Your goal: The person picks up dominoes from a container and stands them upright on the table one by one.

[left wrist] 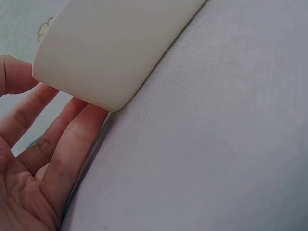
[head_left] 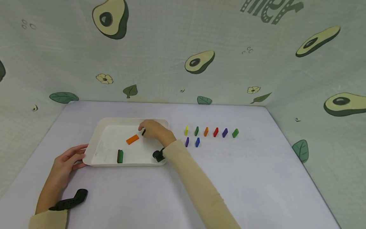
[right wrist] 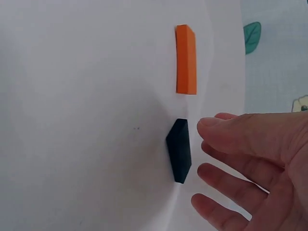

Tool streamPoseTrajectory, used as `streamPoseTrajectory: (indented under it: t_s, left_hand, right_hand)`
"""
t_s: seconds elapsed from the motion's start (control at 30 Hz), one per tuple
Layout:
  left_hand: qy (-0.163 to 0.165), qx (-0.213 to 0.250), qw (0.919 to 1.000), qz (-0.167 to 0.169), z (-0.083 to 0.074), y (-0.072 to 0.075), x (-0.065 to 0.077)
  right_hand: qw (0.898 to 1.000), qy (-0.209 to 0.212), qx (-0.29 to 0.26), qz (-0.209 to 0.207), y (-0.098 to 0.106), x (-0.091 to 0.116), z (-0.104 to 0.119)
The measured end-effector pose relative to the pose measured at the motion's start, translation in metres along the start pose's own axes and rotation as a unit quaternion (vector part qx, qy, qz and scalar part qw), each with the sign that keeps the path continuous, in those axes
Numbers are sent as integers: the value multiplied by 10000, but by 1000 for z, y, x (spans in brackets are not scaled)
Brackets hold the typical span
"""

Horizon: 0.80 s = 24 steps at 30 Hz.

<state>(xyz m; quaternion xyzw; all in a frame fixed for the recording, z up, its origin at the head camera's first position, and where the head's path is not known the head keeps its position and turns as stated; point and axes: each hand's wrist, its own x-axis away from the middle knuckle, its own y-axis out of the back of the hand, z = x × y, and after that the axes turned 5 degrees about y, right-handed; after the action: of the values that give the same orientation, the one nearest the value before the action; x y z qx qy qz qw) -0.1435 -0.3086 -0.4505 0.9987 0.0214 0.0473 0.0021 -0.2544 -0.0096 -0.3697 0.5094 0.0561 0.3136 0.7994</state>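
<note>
A white tray (head_left: 100,161) lies on the table, left of centre. My left hand (head_left: 65,162) is at its left end, with loosely extended fingers (left wrist: 72,149) touching the tray's end wall; some fingertips are hidden behind it. Inside the tray, my right hand (head_left: 154,128) reaches over a black block (right wrist: 179,151). In the right wrist view a small gap separates its spread, slightly bent fingers (right wrist: 226,180) from that block. An orange block (head_left: 132,139) lies close by. Nearer the front wall, a green block (head_left: 121,156) and a dark brown block (head_left: 118,156) sit side by side.
Right of the tray, small blocks stand in two rows. The back row has yellow (head_left: 186,130), red (head_left: 215,132) and several other blocks; a purple block (head_left: 187,142) and a blue block (head_left: 197,142) form the front row. A patterned cloth (head_left: 160,86) hangs behind the table.
</note>
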Motion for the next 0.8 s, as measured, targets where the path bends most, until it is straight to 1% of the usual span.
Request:
streamPoseTrajectory:
  t_s: [0.07, 0.23, 0.33, 0.47, 0.63, 0.8]
  left_hand:
    - [-22, 86, 10000, 7, 0, 0, 0]
    - [3, 49, 10000, -26, -1, 0, 0]
    - [11, 39, 10000, 35, 0, 1, -1]
    - [6, 118, 9999, 121, 0, 1, -1]
    - [-11, 131, 9998, 136, 0, 1, -1]
    - [-10, 124, 9998, 129, 0, 1, -1]
  right_hand:
    - [10000, -84, 36, -3, -3, -2, -2]
    - [9994, -187, 275, 47, -7, -4, -3]
    - [9982, -173, 563, 103, -6, -5, -3]
    - [9965, -236, 793, 114, -7, -5, -2]
    - [9950, -323, 944, 30, -11, -6, -4]
    - [9945, -368, 977, 61, -14, -8, -5]
